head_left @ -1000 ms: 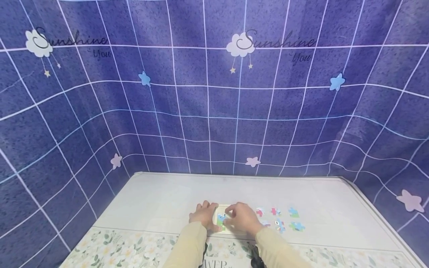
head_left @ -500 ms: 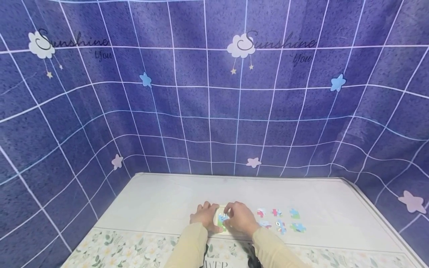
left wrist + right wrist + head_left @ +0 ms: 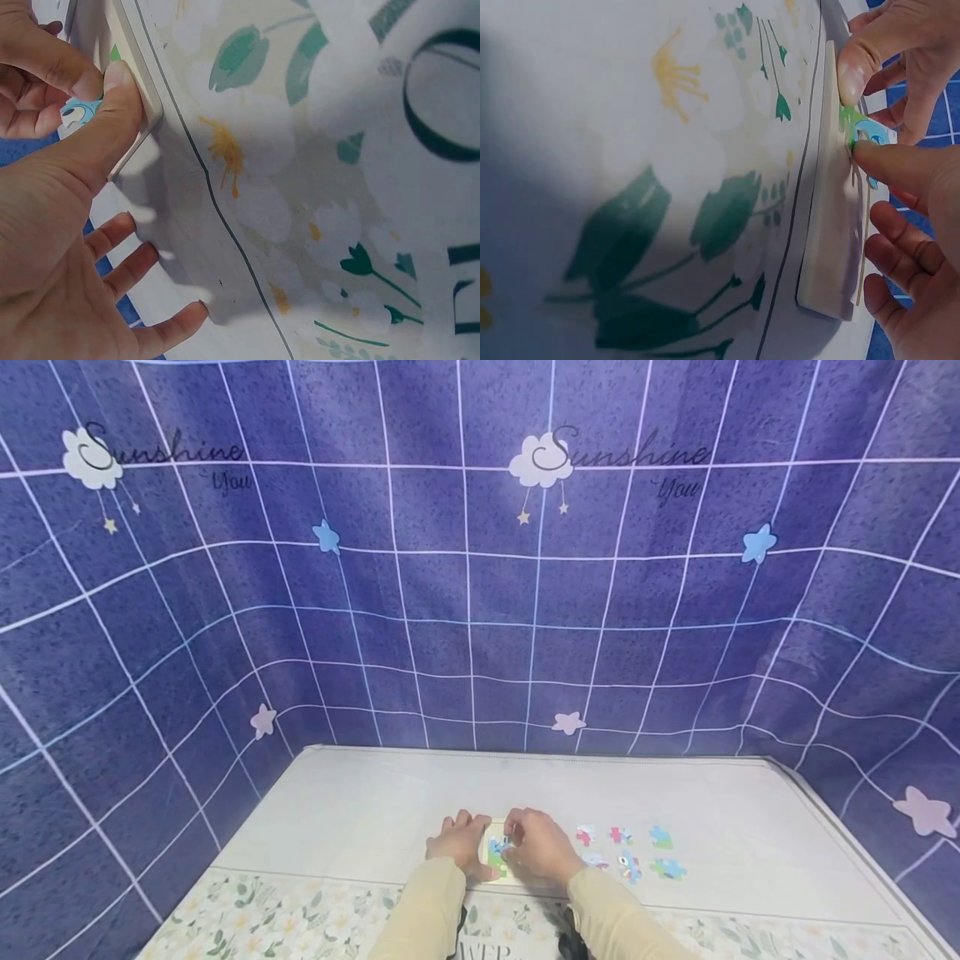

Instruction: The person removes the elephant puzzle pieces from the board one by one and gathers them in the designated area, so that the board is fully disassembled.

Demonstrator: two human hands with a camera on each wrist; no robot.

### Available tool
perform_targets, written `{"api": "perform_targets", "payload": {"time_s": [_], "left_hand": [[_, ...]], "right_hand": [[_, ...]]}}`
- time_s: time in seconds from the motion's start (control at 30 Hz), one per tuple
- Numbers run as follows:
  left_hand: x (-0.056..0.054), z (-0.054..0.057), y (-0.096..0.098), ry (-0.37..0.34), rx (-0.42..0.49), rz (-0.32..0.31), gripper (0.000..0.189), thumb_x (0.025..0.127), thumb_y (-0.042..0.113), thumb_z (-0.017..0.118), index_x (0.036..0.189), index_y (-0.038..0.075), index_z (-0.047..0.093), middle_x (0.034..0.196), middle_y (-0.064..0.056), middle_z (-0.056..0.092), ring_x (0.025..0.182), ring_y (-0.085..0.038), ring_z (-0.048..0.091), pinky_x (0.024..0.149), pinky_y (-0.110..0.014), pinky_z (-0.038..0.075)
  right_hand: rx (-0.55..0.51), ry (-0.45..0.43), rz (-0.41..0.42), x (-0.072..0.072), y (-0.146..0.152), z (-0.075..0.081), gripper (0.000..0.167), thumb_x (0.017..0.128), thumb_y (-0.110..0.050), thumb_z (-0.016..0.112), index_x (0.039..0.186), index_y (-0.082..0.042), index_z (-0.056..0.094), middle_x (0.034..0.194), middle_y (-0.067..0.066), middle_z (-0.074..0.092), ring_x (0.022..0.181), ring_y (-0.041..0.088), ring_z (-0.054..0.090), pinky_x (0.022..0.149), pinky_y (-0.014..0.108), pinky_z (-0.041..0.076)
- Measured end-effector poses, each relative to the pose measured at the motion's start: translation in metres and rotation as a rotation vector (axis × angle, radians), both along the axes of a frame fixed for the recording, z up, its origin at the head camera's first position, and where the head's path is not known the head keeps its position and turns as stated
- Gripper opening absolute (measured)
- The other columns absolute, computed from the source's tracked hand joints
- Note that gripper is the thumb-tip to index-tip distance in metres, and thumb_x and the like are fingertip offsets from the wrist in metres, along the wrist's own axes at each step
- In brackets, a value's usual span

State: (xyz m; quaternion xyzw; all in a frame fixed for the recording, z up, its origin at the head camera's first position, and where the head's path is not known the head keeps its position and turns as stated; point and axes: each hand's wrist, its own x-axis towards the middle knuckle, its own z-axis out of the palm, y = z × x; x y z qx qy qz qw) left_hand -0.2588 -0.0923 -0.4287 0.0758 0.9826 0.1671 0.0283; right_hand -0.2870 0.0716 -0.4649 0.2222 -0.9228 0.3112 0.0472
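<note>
In the head view, my left hand point(image 3: 459, 845) spans the left side of a shallow wooden puzzle tray point(image 3: 826, 240). Its thumb presses the near rim, and the left wrist view shows other fingers spread, apart from the tray. Over the tray's middle is my right hand point(image 3: 547, 847), its thumb and finger pinching a small blue jigsaw piece point(image 3: 79, 111) against the picture. Green and blue pieces point(image 3: 495, 858) lie in the tray's left part beside the left thumb. The right hand hides much of the tray, and the pinched piece is partly covered.
Loose jigsaw pieces lie in two rows right of the tray, among them a blue-and-green piece point(image 3: 660, 837), a red-and-white piece point(image 3: 585, 834) and one with an eye point(image 3: 628, 865). A floral cloth point(image 3: 285, 902) covers the front. A blue grid curtain point(image 3: 480, 635) hangs behind.
My right hand has shifted slightly left over the tray, its fingertips working at the same spot. The left hand stays on the tray, and the loose pieces lie as before.
</note>
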Motion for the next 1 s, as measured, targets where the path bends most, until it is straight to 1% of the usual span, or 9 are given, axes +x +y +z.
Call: {"api": "perform_targets", "payload": {"time_s": [0.07,0.17,0.27,0.37,0.57,0.77,0.9,1.0], "left_hand": [[0.0006,-0.0002,-0.0006,0.003,0.003,-0.004,0.079,0.067,0.028,0.094,0.136,0.01,0.06,0.117,-0.012,0.058,0.111,-0.035,0.053,0.095,-0.074,0.047],[0.0014,-0.0007,-0.0011,0.008,0.001,-0.007,0.079,0.066,0.027,0.094,0.135,0.01,0.06,0.118,-0.012,0.057,0.111,-0.035,0.053,0.094,-0.074,0.047],[0.002,0.0003,-0.0005,0.002,0.004,-0.001,0.079,0.067,0.027,0.094,0.136,0.01,0.06,0.118,-0.012,0.058,0.111,-0.035,0.053,0.095,-0.074,0.046],[0.0014,0.0006,0.0006,-0.007,0.01,0.005,0.08,0.067,0.028,0.094,0.136,0.01,0.06,0.117,-0.011,0.058,0.111,-0.034,0.053,0.096,-0.074,0.046],[-0.0024,-0.0051,0.0006,-0.004,0.007,0.012,0.08,0.066,0.029,0.094,0.136,0.01,0.06,0.117,-0.011,0.058,0.111,-0.034,0.053,0.096,-0.074,0.046],[-0.0062,-0.008,0.0,-0.006,0.003,0.009,0.081,0.065,0.028,0.095,0.136,0.011,0.06,0.118,-0.012,0.058,0.11,-0.034,0.053,0.094,-0.073,0.047],[-0.0072,-0.0083,-0.0002,0.001,-0.001,0.005,0.081,0.065,0.028,0.095,0.136,0.011,0.06,0.119,-0.012,0.057,0.111,-0.035,0.053,0.094,-0.073,0.047],[-0.0076,-0.008,0.0007,-0.005,-0.005,0.009,0.081,0.065,0.029,0.095,0.136,0.011,0.059,0.12,-0.012,0.058,0.112,-0.035,0.052,0.095,-0.072,0.047]], "right_hand": [[0.024,0.013,0.024,0.0003,0.0004,-0.0003,0.026,0.074,-0.011,0.086,0.081,-0.014,0.061,0.077,-0.005,0.054,0.07,0.012,0.05,0.063,0.03,0.048],[0.057,0.043,0.043,0.0009,0.0006,-0.0001,0.02,0.076,-0.012,0.085,0.081,-0.014,0.066,0.078,-0.005,0.055,0.071,0.012,0.051,0.064,0.031,0.05],[0.046,0.056,0.033,0.0009,0.0006,0.0006,0.015,0.078,-0.012,0.084,0.086,-0.013,0.071,0.079,-0.004,0.057,0.073,0.014,0.054,0.066,0.032,0.051],[0.02,0.055,0.013,0.0011,0.0013,0.0017,0.009,0.08,-0.011,0.081,0.085,-0.012,0.074,0.079,-0.002,0.058,0.073,0.014,0.053,0.066,0.033,0.05],[0.02,0.038,-0.006,0.002,0.0021,0.0041,0.004,0.084,-0.012,0.079,0.086,-0.011,0.076,0.079,-0.002,0.056,0.072,0.013,0.052,0.065,0.033,0.049],[0.016,0.021,-0.052,0.0036,0.001,0.0026,0.005,0.086,-0.015,0.078,0.084,-0.012,0.075,0.078,-0.004,0.053,0.072,0.013,0.051,0.063,0.032,0.047],[0.014,0.038,-0.096,0.0031,-0.0002,0.002,0.005,0.086,-0.015,0.077,0.083,-0.012,0.075,0.077,-0.005,0.052,0.072,0.013,0.05,0.063,0.031,0.047],[0.001,0.064,-0.139,0.002,-0.0003,0.002,0.007,0.086,-0.013,0.075,0.08,-0.013,0.073,0.077,-0.004,0.055,0.072,0.014,0.053,0.064,0.033,0.05]]}}
